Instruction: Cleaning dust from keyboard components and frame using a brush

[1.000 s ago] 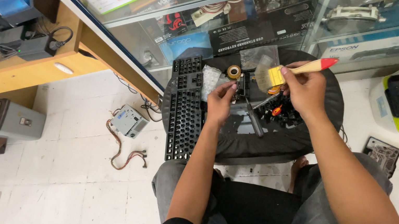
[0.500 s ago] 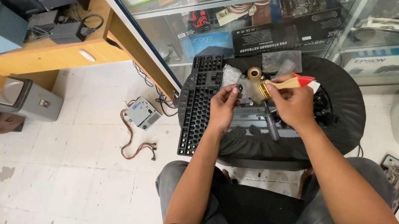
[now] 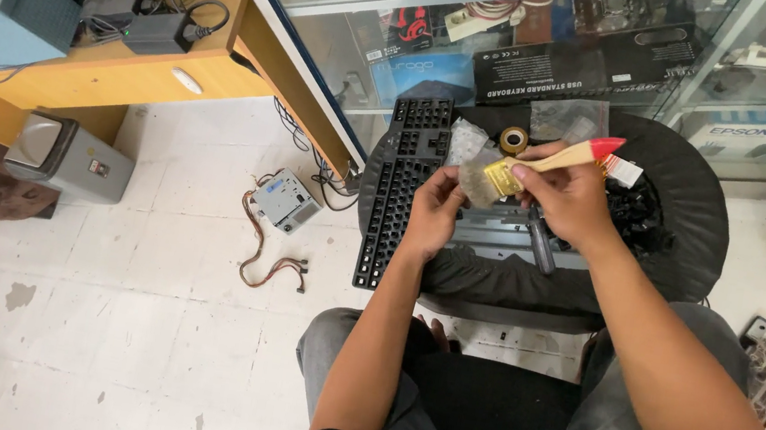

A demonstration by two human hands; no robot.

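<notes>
Right hand [image 3: 573, 198] closed round brush [image 3: 537, 165], bristles against small piece pinched in left hand [image 3: 434, 215] fingers, above black stool [image 3: 694, 231]. Keyboard [image 3: 399, 187] lying across stool, keys partly off; loose caps [image 3: 641, 213] heaped right. Cleaning seemingly midway; reassembly undone. Held piece mostly hidden by bristles, kind unclear. Tape roll [image 3: 514, 140] behind.

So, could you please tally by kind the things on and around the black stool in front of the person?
Keyboards: 1
Brushes: 1, in the right hand
Tape rolls: 1
Screwdrivers: 1
Hands: 2, with the left hand beside the bristles
Total: 6
</notes>
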